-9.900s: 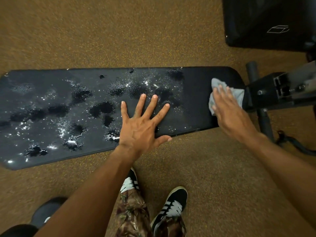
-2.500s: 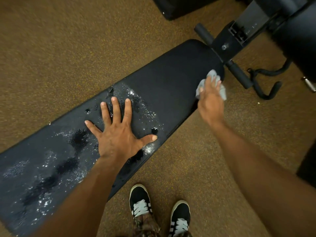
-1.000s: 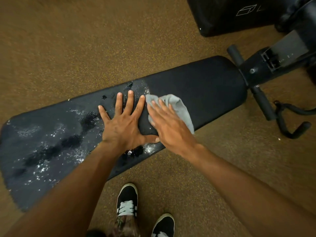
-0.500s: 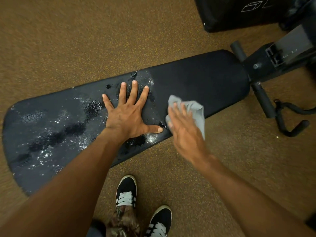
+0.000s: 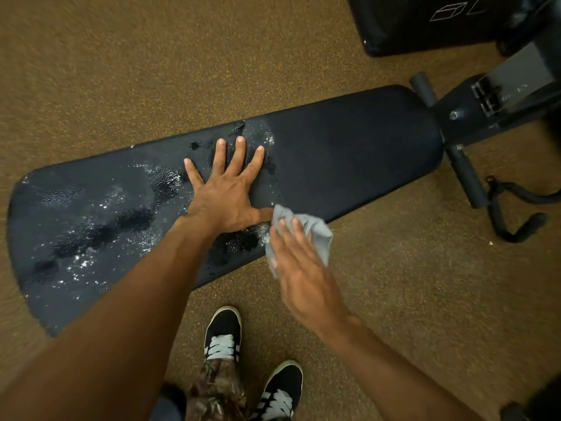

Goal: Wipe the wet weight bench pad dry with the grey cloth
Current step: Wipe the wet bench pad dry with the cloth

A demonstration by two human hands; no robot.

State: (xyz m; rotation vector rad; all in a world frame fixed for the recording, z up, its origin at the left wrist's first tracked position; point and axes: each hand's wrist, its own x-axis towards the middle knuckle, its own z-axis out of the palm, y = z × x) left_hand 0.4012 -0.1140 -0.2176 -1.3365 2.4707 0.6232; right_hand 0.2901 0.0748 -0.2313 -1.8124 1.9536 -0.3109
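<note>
The black weight bench pad [image 5: 349, 159] lies slanted across the brown floor. Its right half looks matte and dry; its left half carries water beads and dark puddles. My left hand [image 5: 226, 189] rests flat on the pad near the middle, fingers spread, holding nothing. My right hand [image 5: 299, 268] presses the grey cloth [image 5: 315, 235] at the pad's near edge, just right of my left thumb. The cloth hangs partly over the edge, and my fingers cover much of it.
The bench's black metal frame [image 5: 485, 107] and foam rollers [image 5: 466, 177] stick out at the right end. A black padded block [image 5: 425, 22] stands at the top right. My two black-and-white shoes [image 5: 223, 332] stand on the brown carpet just below the pad.
My right hand has dragged the cloth from the pad's middle down toward me to the near edge. My left hand has stayed planted. The dry area has grown leftward since the earliest frame.
</note>
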